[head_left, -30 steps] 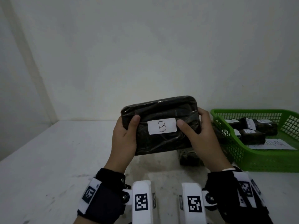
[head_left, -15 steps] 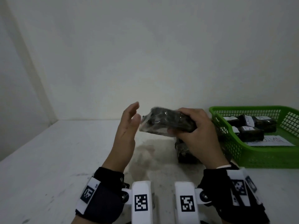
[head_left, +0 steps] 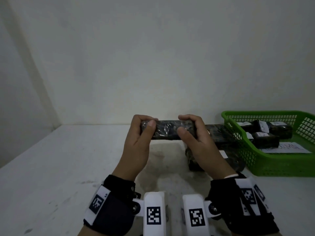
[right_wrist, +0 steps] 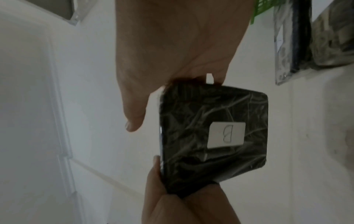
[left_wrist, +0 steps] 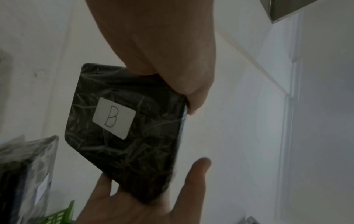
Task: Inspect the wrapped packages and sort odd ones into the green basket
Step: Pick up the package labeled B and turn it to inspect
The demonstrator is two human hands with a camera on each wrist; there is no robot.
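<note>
A dark package [head_left: 167, 131] wrapped in shiny film is held up edge-on above the table in the head view. My left hand [head_left: 148, 121] grips its left end with the thumb on the near side and fingers over the top. My right hand [head_left: 185, 124] grips the right end the same way. Its white label with a handwritten B [left_wrist: 114, 119] is hidden from the head view but shows on the broad face [right_wrist: 212, 136] in both wrist views. The green basket [head_left: 279, 169] stands to the right of my hands.
Several labelled dark packages [head_left: 265, 139] and a paper sheet [head_left: 286, 148] lie in the basket. Two more wrapped packages [head_left: 219, 138] are stacked on the white table [head_left: 68, 167] between my right hand and the basket. A wall rises behind the table.
The package faced me with its B label, both hands on it. My left hand let go while the right turned it. Both hands now grip it edge-on.
</note>
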